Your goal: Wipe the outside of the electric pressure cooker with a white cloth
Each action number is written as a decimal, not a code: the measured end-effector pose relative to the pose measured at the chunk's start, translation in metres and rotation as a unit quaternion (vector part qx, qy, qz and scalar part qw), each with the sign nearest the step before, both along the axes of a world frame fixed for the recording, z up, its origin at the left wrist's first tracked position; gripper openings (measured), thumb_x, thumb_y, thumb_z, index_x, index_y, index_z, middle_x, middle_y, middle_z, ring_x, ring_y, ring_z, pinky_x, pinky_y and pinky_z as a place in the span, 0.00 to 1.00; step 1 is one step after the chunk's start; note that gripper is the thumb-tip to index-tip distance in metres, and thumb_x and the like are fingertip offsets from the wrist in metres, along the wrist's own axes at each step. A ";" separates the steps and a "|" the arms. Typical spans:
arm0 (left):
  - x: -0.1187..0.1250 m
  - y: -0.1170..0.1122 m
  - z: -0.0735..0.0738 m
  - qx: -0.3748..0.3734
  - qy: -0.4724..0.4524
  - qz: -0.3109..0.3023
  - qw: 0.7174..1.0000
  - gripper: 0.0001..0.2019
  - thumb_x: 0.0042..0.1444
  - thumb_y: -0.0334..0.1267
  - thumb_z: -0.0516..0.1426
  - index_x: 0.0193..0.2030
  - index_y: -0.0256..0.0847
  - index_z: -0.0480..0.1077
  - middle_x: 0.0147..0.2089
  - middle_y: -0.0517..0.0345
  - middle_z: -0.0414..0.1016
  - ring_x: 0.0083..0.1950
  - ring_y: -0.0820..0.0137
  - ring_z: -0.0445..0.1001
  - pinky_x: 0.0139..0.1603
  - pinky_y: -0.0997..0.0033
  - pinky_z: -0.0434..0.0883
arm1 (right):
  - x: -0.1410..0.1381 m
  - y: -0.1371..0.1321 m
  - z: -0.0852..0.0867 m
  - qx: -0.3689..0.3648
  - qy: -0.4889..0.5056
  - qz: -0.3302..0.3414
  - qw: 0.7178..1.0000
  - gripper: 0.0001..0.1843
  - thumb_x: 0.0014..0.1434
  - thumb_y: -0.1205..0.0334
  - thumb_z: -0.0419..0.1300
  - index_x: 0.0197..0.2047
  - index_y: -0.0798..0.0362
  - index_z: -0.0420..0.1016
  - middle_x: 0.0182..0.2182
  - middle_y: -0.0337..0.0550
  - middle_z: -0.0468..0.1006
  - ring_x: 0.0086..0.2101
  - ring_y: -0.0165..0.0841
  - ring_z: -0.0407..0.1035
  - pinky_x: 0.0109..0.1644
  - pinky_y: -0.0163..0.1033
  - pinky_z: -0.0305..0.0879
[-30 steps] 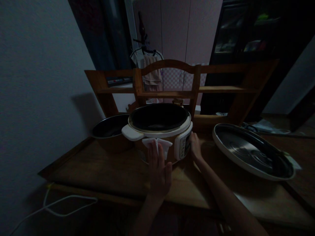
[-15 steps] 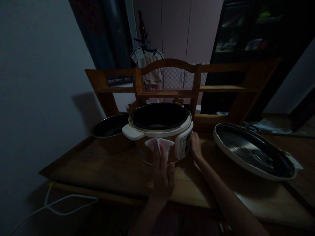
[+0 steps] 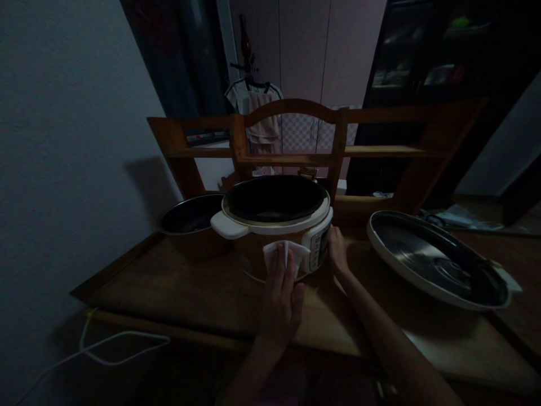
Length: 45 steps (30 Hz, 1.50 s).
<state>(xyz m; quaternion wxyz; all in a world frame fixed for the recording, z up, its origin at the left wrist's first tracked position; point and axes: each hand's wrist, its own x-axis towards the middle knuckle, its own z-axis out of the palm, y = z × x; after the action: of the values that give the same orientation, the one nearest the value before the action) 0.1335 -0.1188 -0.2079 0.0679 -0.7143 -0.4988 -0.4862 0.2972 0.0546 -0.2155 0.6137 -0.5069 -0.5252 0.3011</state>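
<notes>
A wide electric pressure cooker (image 3: 264,256) with a brown body, cream rim and dark open inside stands lidless on the wooden desk. With fingers stretched and laid flat, my left hand (image 3: 282,299) presses a white tissue (image 3: 301,255) against the cooker's front, left of its button panel (image 3: 318,248). Part of the tissue sticks up between the fingers. My right hand (image 3: 338,251) holds the cooker's right side just behind the panel; its fingertips are hidden there.
A dark inner pot (image 3: 192,223) stands to the cooker's left. At right lies a big round lid (image 3: 435,259), its metal inside facing up. A wooden shelf (image 3: 291,160) rises along the desk's back. A white cable (image 3: 122,338) hangs by the front left edge.
My left hand and the tissue have slid a little right and down across the cooker's front, towards the button panel. My right hand keeps its place on the side.
</notes>
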 end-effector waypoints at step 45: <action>-0.007 -0.007 0.007 -0.046 0.075 0.024 0.996 0.39 0.71 0.47 0.50 0.79 0.39 0.32 0.81 0.41 0.33 0.81 0.56 0.36 0.77 0.47 0.51 | 0.001 0.000 0.000 0.004 -0.001 0.002 1.000 0.24 0.65 0.36 0.48 0.34 0.46 0.69 0.32 0.40 0.73 0.37 0.40 0.66 0.46 0.44 0.60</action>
<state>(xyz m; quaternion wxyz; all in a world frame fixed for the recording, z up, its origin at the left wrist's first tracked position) 0.1269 -0.1261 -0.2004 0.0837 -0.7389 -0.5310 -0.4063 0.2979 0.0549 -0.2158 0.6145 -0.5037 -0.5280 0.2998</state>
